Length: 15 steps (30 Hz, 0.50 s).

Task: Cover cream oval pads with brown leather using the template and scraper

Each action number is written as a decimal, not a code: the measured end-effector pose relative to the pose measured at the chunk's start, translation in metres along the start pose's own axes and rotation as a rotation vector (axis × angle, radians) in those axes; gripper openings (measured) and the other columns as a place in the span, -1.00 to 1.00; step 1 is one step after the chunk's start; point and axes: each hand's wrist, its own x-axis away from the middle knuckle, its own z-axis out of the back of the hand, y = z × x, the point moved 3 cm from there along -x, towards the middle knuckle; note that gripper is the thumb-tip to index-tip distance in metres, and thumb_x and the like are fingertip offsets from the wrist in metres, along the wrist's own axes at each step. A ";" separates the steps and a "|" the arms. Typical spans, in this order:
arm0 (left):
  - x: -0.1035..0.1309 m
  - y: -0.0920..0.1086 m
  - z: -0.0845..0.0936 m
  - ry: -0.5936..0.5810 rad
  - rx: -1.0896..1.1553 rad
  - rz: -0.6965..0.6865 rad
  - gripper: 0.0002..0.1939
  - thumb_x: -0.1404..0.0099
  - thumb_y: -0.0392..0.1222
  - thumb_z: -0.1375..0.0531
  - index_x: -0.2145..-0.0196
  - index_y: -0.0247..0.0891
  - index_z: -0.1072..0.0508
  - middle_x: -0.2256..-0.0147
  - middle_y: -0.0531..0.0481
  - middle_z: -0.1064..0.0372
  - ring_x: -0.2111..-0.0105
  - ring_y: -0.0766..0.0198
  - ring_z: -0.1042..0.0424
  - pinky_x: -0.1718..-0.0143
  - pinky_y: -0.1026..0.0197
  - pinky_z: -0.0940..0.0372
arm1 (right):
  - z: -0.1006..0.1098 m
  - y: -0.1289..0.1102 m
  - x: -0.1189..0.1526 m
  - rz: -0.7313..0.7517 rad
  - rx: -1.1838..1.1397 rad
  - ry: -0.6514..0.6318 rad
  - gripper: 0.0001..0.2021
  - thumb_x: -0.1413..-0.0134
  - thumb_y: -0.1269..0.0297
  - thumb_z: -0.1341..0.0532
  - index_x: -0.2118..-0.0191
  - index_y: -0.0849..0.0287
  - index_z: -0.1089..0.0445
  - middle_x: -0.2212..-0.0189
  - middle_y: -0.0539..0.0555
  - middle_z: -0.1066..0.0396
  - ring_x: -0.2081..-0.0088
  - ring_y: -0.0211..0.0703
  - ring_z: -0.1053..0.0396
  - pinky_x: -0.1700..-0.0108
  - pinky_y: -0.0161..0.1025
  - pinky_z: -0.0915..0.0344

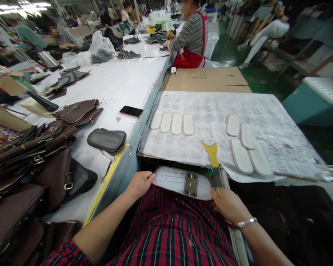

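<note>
An oval white template board (172, 180) with dark edging and a brown metal hinge across it is held level above my lap. Pen markings run along its far side. My left hand (141, 184) pinches its left end between thumb and fingers. Around the right end, my right hand (228, 205) is closed; a metal bracelet circles that wrist. Just beyond the board, a yellow Y-shaped scraper (211, 152) lies on the near edge of the covered work board (205, 107). White oval pieces (177, 124) rest in a row there, and more white oval pieces (248, 136) lie to the right.
Brown leather bags (30, 155) crowd the left table (122, 83). Dark oval pieces (107, 140) and a phone (131, 111) lie near its edge. A co-worker in a red apron (192, 40) sits ahead, beyond flat cardboard (205, 78). A teal bin (313, 101) stands right.
</note>
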 end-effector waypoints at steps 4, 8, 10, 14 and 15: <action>0.011 0.001 -0.006 0.053 -0.040 -0.003 -0.63 -0.22 -0.07 0.06 0.68 -0.25 -0.15 0.65 0.09 -0.09 0.56 0.34 -0.12 0.47 0.25 0.06 | 0.007 -0.001 -0.006 0.078 0.147 -0.012 -0.73 -0.14 0.42 0.07 0.36 0.28 -0.37 0.43 0.21 -0.41 0.43 -0.11 -0.40 0.43 -0.30 -0.15; 0.012 -0.002 -0.007 0.062 -0.026 0.025 -0.63 -0.22 -0.06 0.06 0.68 -0.25 -0.17 0.65 0.09 -0.12 0.56 0.33 -0.15 0.47 0.26 0.02 | 0.004 0.003 -0.005 0.091 0.063 -0.027 -0.73 -0.14 0.41 0.07 0.38 0.28 -0.35 0.45 0.20 -0.41 0.44 -0.11 -0.40 0.44 -0.29 -0.15; 0.008 -0.006 -0.007 0.038 0.002 0.056 -0.62 -0.21 -0.05 0.07 0.67 -0.25 -0.21 0.66 0.09 -0.15 0.57 0.33 -0.19 0.50 0.28 -0.03 | 0.001 0.007 -0.003 -0.013 -0.187 -0.078 -0.61 -0.22 0.26 0.16 0.42 0.26 -0.33 0.52 0.15 -0.41 0.50 -0.18 -0.39 0.47 -0.33 -0.16; 0.001 -0.012 -0.009 -0.041 0.064 0.124 -0.58 -0.24 -0.04 0.16 0.54 -0.28 -0.33 0.63 0.06 -0.29 0.61 0.33 -0.28 0.58 0.31 -0.13 | 0.000 0.006 0.001 -0.088 -0.387 -0.062 -0.53 -0.16 -0.02 0.14 0.44 0.23 -0.32 0.52 0.14 -0.42 0.52 -0.19 -0.38 0.52 -0.34 -0.16; 0.000 -0.012 -0.009 -0.057 0.068 0.133 -0.56 -0.25 -0.03 0.19 0.51 -0.29 -0.34 0.62 0.05 -0.32 0.62 0.33 -0.30 0.59 0.31 -0.14 | 0.002 0.005 0.001 -0.090 -0.348 -0.028 -0.54 -0.13 -0.04 0.09 0.47 0.23 -0.31 0.51 0.15 -0.42 0.51 -0.17 -0.38 0.51 -0.33 -0.16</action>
